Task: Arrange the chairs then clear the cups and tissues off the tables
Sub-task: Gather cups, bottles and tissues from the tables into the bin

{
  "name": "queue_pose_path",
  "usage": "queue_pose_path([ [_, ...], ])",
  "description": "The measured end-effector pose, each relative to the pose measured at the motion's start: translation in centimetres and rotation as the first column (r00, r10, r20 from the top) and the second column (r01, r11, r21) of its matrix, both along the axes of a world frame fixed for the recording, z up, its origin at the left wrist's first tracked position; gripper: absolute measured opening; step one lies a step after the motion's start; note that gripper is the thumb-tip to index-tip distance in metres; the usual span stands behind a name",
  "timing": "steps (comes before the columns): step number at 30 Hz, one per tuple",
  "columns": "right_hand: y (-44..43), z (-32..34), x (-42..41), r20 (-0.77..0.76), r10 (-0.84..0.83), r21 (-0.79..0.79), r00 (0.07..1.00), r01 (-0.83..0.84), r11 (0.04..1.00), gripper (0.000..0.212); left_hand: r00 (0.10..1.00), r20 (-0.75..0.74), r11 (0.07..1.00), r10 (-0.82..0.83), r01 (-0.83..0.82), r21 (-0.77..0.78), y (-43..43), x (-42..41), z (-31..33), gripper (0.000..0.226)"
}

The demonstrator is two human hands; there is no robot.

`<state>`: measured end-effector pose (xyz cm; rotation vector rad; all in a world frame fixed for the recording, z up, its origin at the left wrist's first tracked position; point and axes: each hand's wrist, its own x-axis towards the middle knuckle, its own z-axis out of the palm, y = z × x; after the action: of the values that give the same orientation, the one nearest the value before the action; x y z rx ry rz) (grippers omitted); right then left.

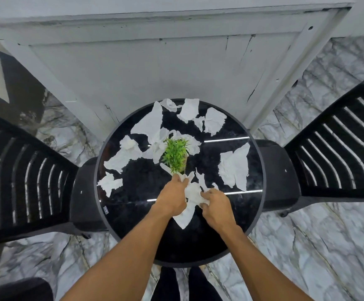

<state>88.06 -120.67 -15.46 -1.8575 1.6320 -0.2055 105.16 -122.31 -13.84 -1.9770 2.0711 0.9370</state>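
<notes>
**Crumpled tissue (193,192) being gripped in both hands over the desk (133,192)**

We are standing at the near edge of a round, dark, glossy desk and looking straight down on it. We are holding one crumpled tissue between our two hands, just above the near half of the desktop. Our left hand (172,198) is curling its fingers round the far end of the bunch, right beside the base of a small green plant (175,154). Our right hand (217,208) is pinching the near-right part of the same bunch with bent fingers. A loose corner of the paper is hanging down between our wrists.

The loose tissues (149,122) are lying scattered over the rest of the desk. Several are lying along the far rim, one large sheet (234,167) is lying on the right, and two (122,156) are lying on the left. Another is crowding against the plant near the middle.

The left chair (24,177) and the right chair (333,148), both black with slatted backs, are sitting on opposite sides of the desk. Their seats are reaching under its rim. The marbled floor (307,246) is showing all round us. A grey panelled wall (155,61) is rising just behind the desk.
</notes>
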Motion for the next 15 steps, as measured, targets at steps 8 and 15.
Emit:
queue_pose_path([
  [8, -0.2, 0.3, 1.3, -0.021, 0.194, -0.067, 0.981, -0.195, 0.979, 0.024, 0.998, 0.000, 0.980, 0.062, -0.061, -0.190, 3.1, 2.2, -1.2, 0.017],
  [15, -1.2, 1.2, 4.5, -0.042, 0.311, 0.005, 0.949, -0.311, 0.950, 0.023, 0.795, -0.356, 0.808, 0.491, -0.569, -0.156, 6.1, 5.6, 1.7, 0.016],
])
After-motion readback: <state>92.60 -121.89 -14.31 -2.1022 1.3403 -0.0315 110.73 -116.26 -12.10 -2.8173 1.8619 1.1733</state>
